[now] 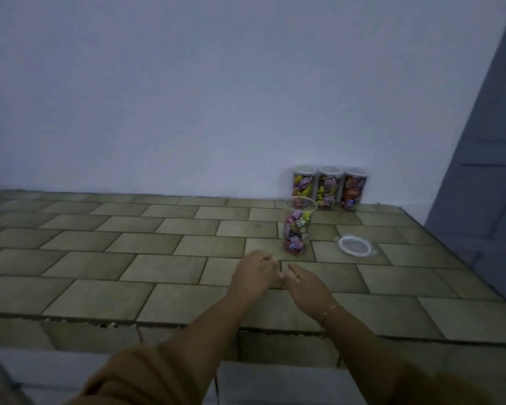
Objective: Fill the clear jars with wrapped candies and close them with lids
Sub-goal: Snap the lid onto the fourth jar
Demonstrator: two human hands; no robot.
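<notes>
An open clear jar (298, 229), mostly filled with wrapped candies, stands on the tiled counter (129, 258). Its clear lid (356, 245) lies flat on the tiles to the jar's right. Three lidded jars full of candies (329, 187) stand in a row against the wall behind it. My left hand (253, 271) and my right hand (306, 283) are side by side just in front of the open jar, fingertips nearly touching each other. The left fingers are loosely curled, the right ones relaxed. No candy shows in either hand, and neither touches the jar.
The counter's front edge (246, 325) has a chipped tile lip, with a lower tiled step below it. A white wall backs the counter, and a grey door or panel (485, 171) stands at the right.
</notes>
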